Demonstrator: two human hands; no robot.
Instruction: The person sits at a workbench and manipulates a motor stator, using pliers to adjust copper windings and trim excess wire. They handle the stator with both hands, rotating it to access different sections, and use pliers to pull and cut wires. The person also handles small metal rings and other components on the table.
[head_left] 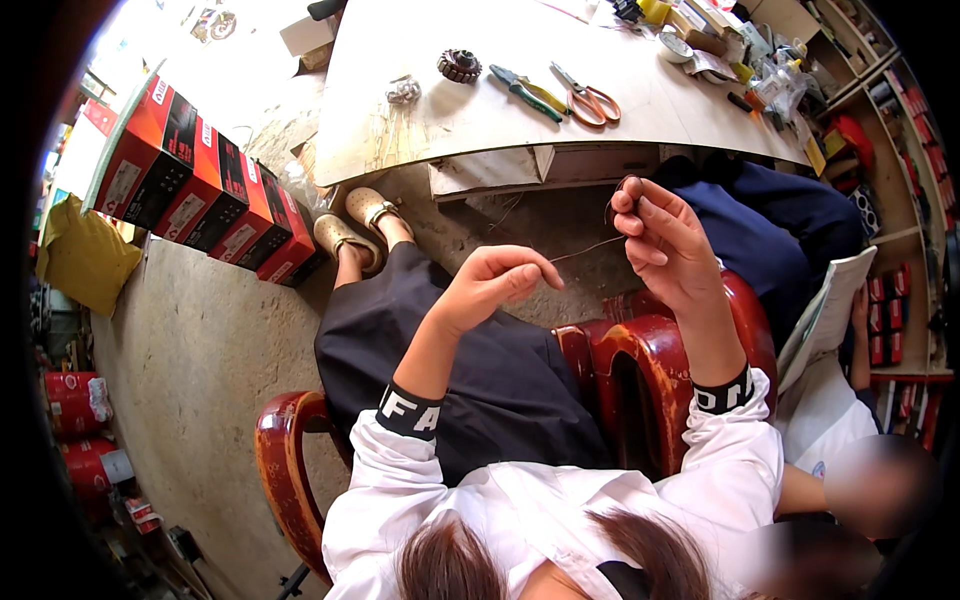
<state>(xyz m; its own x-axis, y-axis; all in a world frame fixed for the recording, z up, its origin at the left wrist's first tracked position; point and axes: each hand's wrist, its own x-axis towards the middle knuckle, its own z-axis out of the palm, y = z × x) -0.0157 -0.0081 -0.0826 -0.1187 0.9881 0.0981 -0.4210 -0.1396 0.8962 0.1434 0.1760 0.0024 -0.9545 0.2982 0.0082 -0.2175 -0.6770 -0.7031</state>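
Observation:
A thin wire (588, 249) stretches between my two hands above my lap. My left hand (497, 283) is closed, with thumb and fingers drawn together at the wire's left end. Held higher and to the right, my right hand (668, 243) pinches the wire between thumb and forefinger, where it bends into a small loop. On the table ahead lie a round dark part with teeth around its rim (460, 66), pliers with green and yellow handles (527, 94) and scissors with orange handles (590, 104). A small pale clump (403, 91) rests left of them.
Loose thin wires (397, 138) lie at the near left of the pale table (640, 110). Clutter with bags and boxes (760, 70) fills its right end. Stacked red and black boxes (205, 180) stand left. Another person in dark trousers (765, 215) sits close at right, holding papers (825, 310).

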